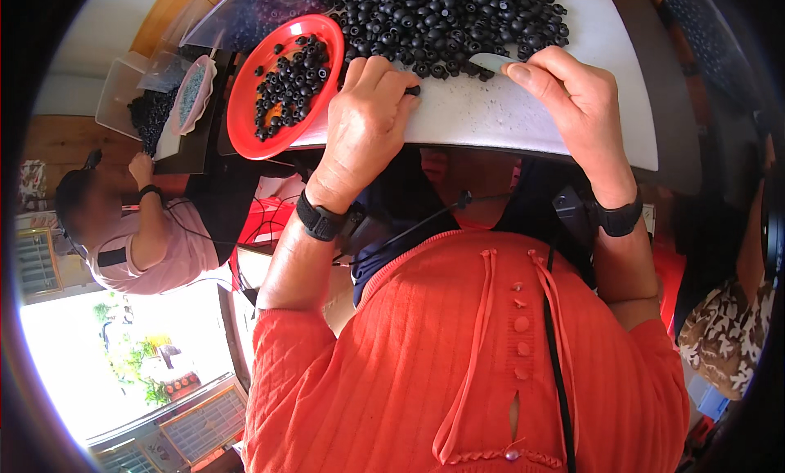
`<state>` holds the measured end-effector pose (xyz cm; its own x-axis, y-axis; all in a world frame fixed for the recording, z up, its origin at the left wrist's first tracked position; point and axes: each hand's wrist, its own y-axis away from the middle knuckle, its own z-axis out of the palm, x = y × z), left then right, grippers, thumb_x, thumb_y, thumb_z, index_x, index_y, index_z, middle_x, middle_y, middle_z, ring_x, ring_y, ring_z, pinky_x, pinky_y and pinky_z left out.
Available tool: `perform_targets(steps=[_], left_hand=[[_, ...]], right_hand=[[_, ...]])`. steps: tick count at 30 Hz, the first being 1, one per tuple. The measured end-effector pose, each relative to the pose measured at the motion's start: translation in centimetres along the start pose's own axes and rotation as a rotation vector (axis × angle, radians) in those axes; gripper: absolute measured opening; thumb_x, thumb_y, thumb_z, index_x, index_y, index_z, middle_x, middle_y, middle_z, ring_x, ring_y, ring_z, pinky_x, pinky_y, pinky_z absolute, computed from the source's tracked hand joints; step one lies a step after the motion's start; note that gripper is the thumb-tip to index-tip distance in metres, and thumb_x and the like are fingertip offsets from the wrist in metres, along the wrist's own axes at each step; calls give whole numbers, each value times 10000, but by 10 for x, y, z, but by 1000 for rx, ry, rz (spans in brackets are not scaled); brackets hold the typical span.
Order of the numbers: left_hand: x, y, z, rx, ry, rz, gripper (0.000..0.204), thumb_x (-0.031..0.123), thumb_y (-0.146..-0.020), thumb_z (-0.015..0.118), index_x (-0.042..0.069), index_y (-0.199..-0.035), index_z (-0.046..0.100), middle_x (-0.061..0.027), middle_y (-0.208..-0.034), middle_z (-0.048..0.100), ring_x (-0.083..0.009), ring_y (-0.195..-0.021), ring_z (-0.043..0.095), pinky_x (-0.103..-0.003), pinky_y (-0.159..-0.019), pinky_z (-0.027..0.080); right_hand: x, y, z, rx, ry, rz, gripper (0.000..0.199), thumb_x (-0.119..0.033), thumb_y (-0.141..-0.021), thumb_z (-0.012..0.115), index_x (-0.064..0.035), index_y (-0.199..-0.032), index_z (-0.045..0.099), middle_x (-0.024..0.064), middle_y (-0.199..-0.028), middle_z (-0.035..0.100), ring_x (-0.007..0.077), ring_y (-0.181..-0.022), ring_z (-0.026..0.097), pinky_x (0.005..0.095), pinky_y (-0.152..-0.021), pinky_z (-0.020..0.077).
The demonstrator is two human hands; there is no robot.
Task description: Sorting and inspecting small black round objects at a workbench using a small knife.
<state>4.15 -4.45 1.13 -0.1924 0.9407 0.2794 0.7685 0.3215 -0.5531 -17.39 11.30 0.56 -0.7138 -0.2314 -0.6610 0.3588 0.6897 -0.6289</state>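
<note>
In the head view, the pieces (450,22), small, black and rounded, many with a hole showing, are heaped at the far side of the white board (499,117), and more are gathered in the red plate (240,117) to the left. At the near edge of the heap, one piece (413,89) is apparently pinched by the drawn-in thumb and fingers of the left hand (365,117); since most of it is covered, the firmness of the hold cannot be told. By the right hand (579,93), a pale, flat tool (488,61) is gripped between thumb and bent forefinger, with its free end directed left over the nearest pieces; whether they are touched by it cannot be told. Each piece is judged to be light and fairly stiff, hard to damage, but apt to roll or slip if pinched off-centre; whether it is plastic or rubber cannot be settled by eye. It is best taken by its sides, across the widest part, with the hole left clear. The tool looks thin and light, and is best held near its end, as it is here.
</note>
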Motion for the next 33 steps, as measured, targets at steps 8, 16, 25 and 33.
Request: perform_targets(steps=[8, 16, 25, 33], left_hand=[[19, -3, 6, -6, 549, -274, 190, -13, -934, 656, -3, -1103, 742, -31, -987, 661, -132, -823, 601, -276, -667, 477], [32, -11, 16, -68, 1436, -670, 242, 72, -1009, 654, -45, -1219, 680, -138, -1008, 717, -143, -795, 639, -262, -605, 474], [39, -12, 31, -21, 1596, -589, 235, 50, -1010, 638, -42, -1223, 678, -163, -1031, 702, -192, -819, 651, -289, -615, 499], [42, -13, 35, 12, 1602, -537, 268, 7, -1019, 608, -81, -1264, 674, -149, -1067, 721, -160, -853, 669, -286, -628, 540]], right_hand=[[0, 4, 2, 8, -29, 17, 306, -245, -937, 784, -37, -759, 648, 69, -535, 479, 173, -466, 423, 339, -475, 356], [1, 5, 4, 11, 0, -10, 260, -240, -928, 784, -59, -774, 678, 89, -531, 519, 222, -455, 487, 358, -466, 378], [3, 5, 1, -6, 16, -26, 249, -244, -951, 758, -59, -800, 684, 90, -562, 565, 243, -483, 549, 369, -483, 414], [2, 4, 0, -36, 6, 8, 257, -247, -963, 736, -57, -799, 682, 88, -568, 568, 246, -495, 556, 373, -494, 420]])
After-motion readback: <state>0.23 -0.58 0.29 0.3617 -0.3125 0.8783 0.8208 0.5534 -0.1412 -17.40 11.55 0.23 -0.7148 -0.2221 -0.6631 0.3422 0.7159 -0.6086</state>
